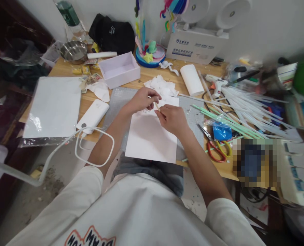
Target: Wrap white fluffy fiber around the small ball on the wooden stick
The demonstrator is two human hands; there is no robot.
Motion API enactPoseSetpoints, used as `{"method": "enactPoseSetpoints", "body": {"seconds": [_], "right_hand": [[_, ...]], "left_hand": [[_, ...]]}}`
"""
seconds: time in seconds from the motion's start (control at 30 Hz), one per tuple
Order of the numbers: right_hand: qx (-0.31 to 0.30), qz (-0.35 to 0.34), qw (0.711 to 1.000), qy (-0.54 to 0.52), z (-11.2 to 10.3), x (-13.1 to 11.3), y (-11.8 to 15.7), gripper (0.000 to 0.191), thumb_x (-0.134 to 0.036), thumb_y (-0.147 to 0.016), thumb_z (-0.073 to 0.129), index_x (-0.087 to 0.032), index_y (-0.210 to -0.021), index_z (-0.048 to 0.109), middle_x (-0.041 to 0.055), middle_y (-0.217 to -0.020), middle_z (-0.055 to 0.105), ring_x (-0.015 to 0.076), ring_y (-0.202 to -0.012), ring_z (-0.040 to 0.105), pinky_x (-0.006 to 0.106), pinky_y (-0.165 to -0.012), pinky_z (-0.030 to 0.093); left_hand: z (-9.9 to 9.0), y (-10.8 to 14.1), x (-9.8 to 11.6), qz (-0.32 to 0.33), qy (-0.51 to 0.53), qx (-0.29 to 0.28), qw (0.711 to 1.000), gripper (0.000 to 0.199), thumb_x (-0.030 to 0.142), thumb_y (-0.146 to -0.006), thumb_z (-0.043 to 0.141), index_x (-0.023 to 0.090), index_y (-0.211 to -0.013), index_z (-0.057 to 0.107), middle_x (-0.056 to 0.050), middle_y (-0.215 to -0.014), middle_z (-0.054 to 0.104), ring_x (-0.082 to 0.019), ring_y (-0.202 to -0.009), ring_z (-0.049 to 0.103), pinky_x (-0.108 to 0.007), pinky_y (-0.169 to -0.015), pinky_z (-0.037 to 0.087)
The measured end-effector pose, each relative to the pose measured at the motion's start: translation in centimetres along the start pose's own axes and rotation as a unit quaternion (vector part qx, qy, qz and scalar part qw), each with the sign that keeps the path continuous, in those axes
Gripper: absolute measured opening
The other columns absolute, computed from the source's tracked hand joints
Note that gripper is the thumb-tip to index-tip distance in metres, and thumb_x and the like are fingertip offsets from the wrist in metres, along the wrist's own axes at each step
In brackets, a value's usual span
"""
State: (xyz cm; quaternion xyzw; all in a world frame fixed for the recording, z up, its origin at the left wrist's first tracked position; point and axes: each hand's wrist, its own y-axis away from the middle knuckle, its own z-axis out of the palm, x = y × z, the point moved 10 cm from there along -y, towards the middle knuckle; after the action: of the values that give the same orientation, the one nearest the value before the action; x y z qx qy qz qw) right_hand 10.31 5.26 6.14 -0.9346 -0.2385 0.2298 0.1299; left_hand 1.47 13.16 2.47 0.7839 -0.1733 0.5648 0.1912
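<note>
A short, thin, pale-yellow stick (157,107) spans the small gap between my two hands. Its lower end sits in the pinched thumb and fingers of my right hand (173,119). At the upper end, my left hand (144,99) has its fingers curled in and its fingertips close together; what they pinch is too small to make out. Both hands are above a white sheet of paper (152,136), which lies on a grey cutting mat (193,133) and reaches over the table's front edge. Crumpled white tissue (161,86) lies just beyond my hands.
To the left are a white power bank (93,116) with a looping cable and a pack of white sheets (53,106). Scissors (215,147), a glue gun (216,83) and many glue sticks (251,106) lie right. A lilac box (120,71) and paper roll (192,79) stand behind.
</note>
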Motion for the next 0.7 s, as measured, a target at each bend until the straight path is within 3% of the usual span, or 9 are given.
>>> {"method": "enactPoseSetpoints", "body": {"seconds": [0.13, 0.3, 0.47, 0.7], "right_hand": [[0.123, 0.056, 0.985, -0.108, -2.3, 2.6, 0.8, 0.045, -0.045, -0.099, 0.051, -0.021, -0.061, 0.055, -0.0009, -0.057, 0.055, 0.0105, -0.054, 0.047, 0.029, -0.057, 0.033], [0.278, 0.199, 0.918, -0.202, -4.6, 6.9, 4.1, 0.048, -0.057, -0.097, 0.051, -0.021, -0.069, 0.066, -0.0045, -0.05, 0.048, 0.0093, -0.046, 0.043, 0.028, -0.051, 0.033], [0.287, 0.255, 0.903, -0.191, -4.3, 8.7, 4.9, 0.048, -0.057, -0.093, 0.057, -0.02, -0.065, 0.067, -0.0047, -0.049, 0.046, 0.0089, -0.047, 0.041, 0.027, -0.049, 0.029], [0.244, 0.247, 0.91, -0.226, -2.4, 8.4, 4.1, 0.046, -0.056, -0.093, 0.058, -0.019, -0.067, 0.068, -0.0038, -0.051, 0.053, 0.0087, -0.049, 0.046, 0.026, -0.051, 0.033]], "left_hand": [[0.3, -0.1, -0.9, -0.025, -0.005, -0.007, 1.0, 0.015, 0.022, -0.09, 0.066, 0.01, -0.094, 0.073, -0.01, -0.085, 0.074, -0.007, -0.054, 0.061, -0.02, -0.052, 0.05], [1.2, -0.3, -1.7, -0.042, -0.037, -0.025, 0.998, 0.014, 0.019, -0.087, 0.071, 0.01, -0.097, 0.074, -0.008, -0.083, 0.074, -0.008, -0.055, 0.063, -0.02, -0.054, 0.052], [1.7, -0.2, -1.7, -0.036, -0.057, -0.046, 0.997, 0.011, 0.015, -0.084, 0.071, 0.011, -0.094, 0.074, -0.007, -0.08, 0.073, -0.009, -0.056, 0.064, -0.021, -0.054, 0.053], [2.9, 0.3, -0.8, -0.013, -0.1, -0.107, 0.989, 0.019, 0.009, -0.082, 0.066, 0.01, -0.099, 0.074, -0.006, -0.077, 0.072, -0.01, -0.057, 0.065, -0.019, -0.053, 0.05]]}}
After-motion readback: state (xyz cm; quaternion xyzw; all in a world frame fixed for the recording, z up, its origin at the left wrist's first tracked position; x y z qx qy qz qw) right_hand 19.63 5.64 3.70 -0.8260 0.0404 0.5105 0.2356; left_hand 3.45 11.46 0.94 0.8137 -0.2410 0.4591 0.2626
